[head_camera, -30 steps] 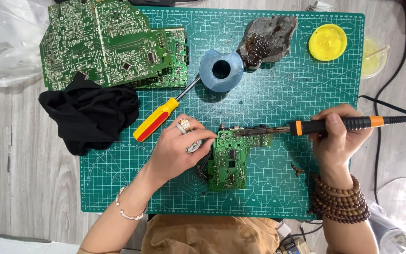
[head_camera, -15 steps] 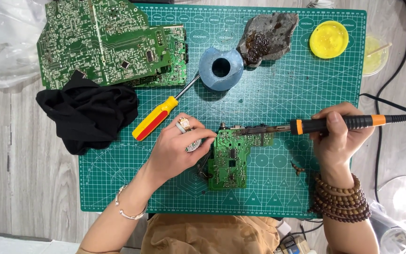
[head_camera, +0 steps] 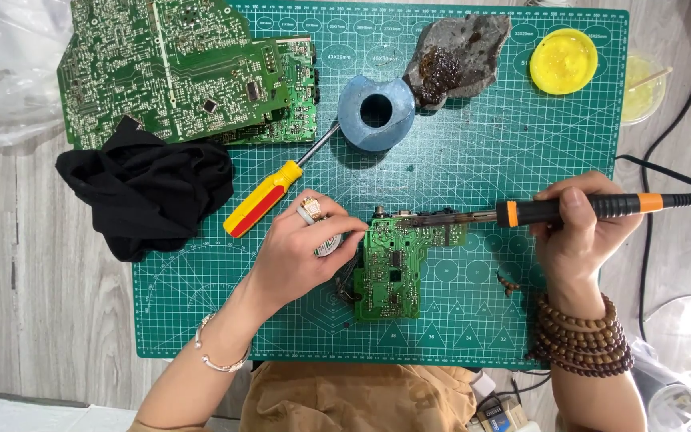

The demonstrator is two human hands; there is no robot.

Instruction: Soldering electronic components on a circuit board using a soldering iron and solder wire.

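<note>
A single head-worn view looks almost straight down on the worktop (head_camera: 33,240), close enough that the green cutting mat (head_camera: 521,152) fills most of the frame. The wearer sits at 6 o'clock (forearms enter from the bottom edge), facing 12 o'clock. The mat's far edge touches the top border; bare wood shows at 9 and 3 o'clock.

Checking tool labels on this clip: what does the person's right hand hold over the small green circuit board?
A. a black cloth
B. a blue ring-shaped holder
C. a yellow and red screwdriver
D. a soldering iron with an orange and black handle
D: the right hand grips the soldering iron, its tip at the top edge of the small circuit board; the screwdriver lies untouched on the cutting mat.
</note>
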